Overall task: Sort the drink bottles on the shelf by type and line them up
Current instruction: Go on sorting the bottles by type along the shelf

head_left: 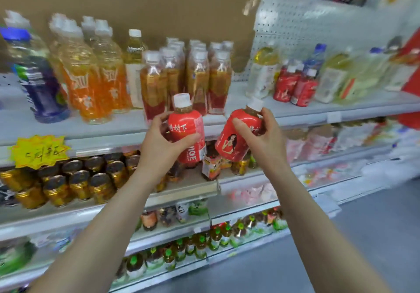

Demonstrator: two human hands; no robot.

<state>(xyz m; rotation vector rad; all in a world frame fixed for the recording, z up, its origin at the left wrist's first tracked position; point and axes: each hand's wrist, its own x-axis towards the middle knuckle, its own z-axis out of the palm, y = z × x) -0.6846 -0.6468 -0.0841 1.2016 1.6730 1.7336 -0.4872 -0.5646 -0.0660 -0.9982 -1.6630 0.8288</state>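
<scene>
left hand (159, 139) hides red bottle (189, 133) label | right shelf bottles (336, 76) blurred

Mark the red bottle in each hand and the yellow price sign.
Left hand's red bottle (186, 133), head view, label middle.
Right hand's red bottle (236, 138), head view, label.
Yellow price sign (38, 151), head view, centre.

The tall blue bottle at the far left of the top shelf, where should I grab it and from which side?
Take the blue bottle around its narrower upper body, just under the cap, coming from the front. It stands upright at the shelf edge; orange bottles crowd its right side, so a front approach looks clearest.
</scene>
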